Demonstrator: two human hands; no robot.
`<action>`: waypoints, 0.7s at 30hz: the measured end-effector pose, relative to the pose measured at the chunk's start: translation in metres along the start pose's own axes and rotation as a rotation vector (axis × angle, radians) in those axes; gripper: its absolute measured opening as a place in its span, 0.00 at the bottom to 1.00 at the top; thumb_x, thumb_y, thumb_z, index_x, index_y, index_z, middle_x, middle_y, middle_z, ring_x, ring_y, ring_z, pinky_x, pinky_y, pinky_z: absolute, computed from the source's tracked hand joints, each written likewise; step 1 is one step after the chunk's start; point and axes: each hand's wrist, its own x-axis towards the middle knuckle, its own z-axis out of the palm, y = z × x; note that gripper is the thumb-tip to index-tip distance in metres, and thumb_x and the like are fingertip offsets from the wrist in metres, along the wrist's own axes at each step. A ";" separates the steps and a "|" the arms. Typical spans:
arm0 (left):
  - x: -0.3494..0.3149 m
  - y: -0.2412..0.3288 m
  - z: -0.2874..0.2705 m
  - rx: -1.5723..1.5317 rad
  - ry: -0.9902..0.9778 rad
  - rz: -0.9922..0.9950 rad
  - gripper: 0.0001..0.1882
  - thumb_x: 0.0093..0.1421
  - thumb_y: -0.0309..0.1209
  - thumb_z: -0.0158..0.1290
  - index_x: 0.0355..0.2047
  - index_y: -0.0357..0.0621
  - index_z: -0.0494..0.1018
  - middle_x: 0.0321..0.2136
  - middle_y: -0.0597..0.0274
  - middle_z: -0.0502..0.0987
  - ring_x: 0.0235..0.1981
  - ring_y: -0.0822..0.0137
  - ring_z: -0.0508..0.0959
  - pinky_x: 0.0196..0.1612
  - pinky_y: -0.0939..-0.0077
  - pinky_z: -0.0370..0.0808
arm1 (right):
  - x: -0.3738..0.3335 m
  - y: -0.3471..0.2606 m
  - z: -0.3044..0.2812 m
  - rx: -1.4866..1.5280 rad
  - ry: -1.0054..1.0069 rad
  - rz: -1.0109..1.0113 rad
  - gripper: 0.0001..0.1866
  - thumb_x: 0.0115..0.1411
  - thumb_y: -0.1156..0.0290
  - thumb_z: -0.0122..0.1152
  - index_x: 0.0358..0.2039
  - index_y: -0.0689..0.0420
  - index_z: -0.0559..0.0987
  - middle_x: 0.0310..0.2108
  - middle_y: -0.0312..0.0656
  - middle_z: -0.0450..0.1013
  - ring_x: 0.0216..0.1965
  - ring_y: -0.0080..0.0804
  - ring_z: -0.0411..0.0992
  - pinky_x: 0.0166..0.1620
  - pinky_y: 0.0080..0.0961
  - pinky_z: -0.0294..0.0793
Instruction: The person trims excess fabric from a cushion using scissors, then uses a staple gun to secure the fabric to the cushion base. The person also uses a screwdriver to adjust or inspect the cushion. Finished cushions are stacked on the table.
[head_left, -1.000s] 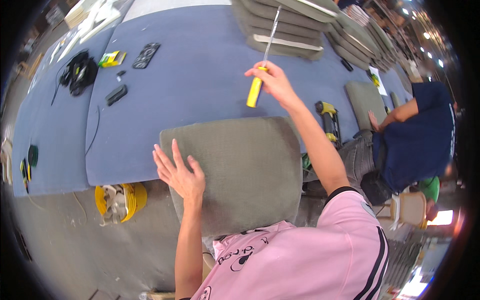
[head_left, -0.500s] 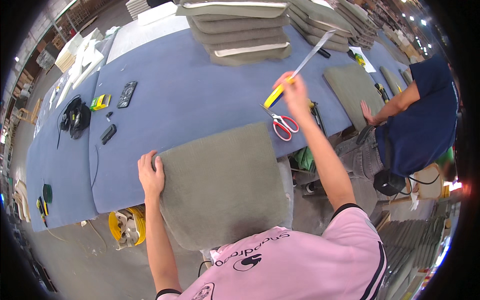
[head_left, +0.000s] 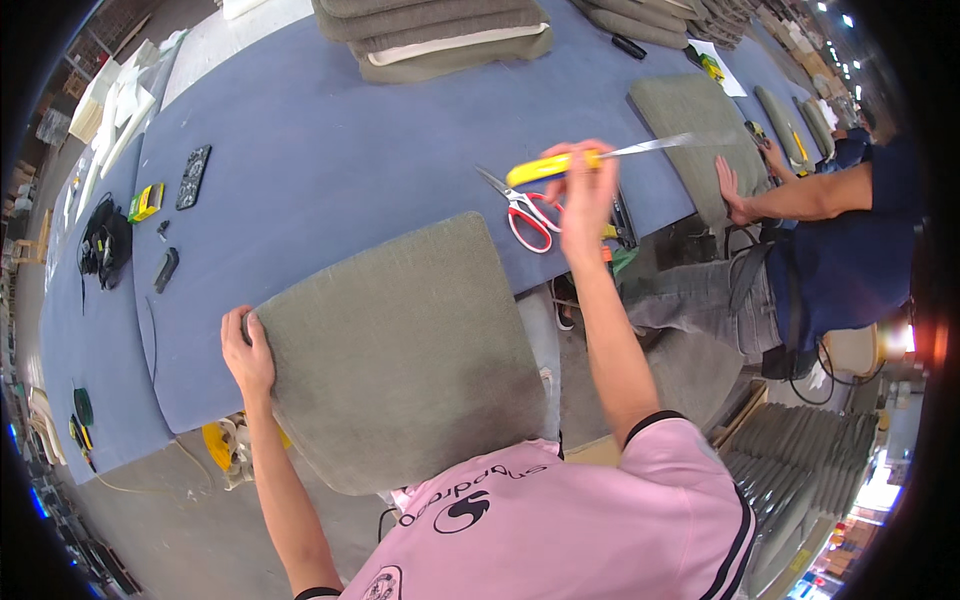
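A flat olive-grey seat cushion [head_left: 400, 360] leans from my body onto the near edge of the blue-covered table [head_left: 330, 170]. My left hand [head_left: 247, 358] grips its left edge, fingers on the outer side and thumb near the top corner. Raised beyond the cushion's far right corner, my right hand [head_left: 583, 195] is closed round a utility knife [head_left: 540, 168] with a yellow and blue handle. Its long, thin blade points right and is slightly blurred. Red-and-white-handled scissors [head_left: 530, 222] lie on the table just beneath that hand, partly covered by it.
Stacked cushions [head_left: 440, 35] stand at the far side. A phone [head_left: 194, 177], a small yellow-green box [head_left: 146, 202] and a black pouch [head_left: 105, 240] lie at left. To the right, a co-worker's hand [head_left: 732, 190] rests on another cushion [head_left: 690, 130]. A yellow bucket [head_left: 222, 445] stands below the table.
The knife has swung from pointing up and away to lying nearly level, blade to the right. My right hand has come slightly nearer. The whole view has shifted, the cushion staying in my left hand.
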 end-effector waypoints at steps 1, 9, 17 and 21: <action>0.000 0.001 0.000 0.009 0.004 0.002 0.13 0.73 0.33 0.51 0.47 0.35 0.78 0.42 0.50 0.79 0.45 0.47 0.79 0.51 0.58 0.75 | 0.012 -0.002 -0.004 0.005 0.127 -0.148 0.10 0.81 0.63 0.52 0.52 0.54 0.68 0.41 0.46 0.81 0.22 0.18 0.68 0.24 0.18 0.68; 0.007 0.009 0.000 -0.010 -0.019 -0.013 0.13 0.72 0.33 0.50 0.46 0.35 0.77 0.41 0.48 0.78 0.44 0.47 0.79 0.50 0.59 0.75 | 0.030 0.014 0.009 0.001 -0.139 0.213 0.13 0.81 0.56 0.51 0.53 0.51 0.69 0.38 0.45 0.82 0.18 0.21 0.71 0.21 0.19 0.70; 0.002 0.008 -0.005 -0.039 0.035 -0.029 0.11 0.69 0.32 0.53 0.44 0.37 0.78 0.41 0.48 0.78 0.45 0.43 0.79 0.50 0.55 0.75 | 0.044 0.032 0.050 -0.309 -0.597 0.374 0.16 0.78 0.56 0.55 0.54 0.54 0.72 0.29 0.42 0.80 0.18 0.28 0.73 0.22 0.27 0.71; 0.005 0.011 -0.004 -0.034 0.076 0.022 0.11 0.69 0.34 0.54 0.44 0.39 0.79 0.42 0.49 0.79 0.47 0.43 0.80 0.51 0.54 0.76 | 0.066 0.053 0.018 -1.132 -0.545 -0.005 0.21 0.72 0.54 0.63 0.53 0.57 0.78 0.36 0.50 0.84 0.37 0.52 0.83 0.41 0.46 0.80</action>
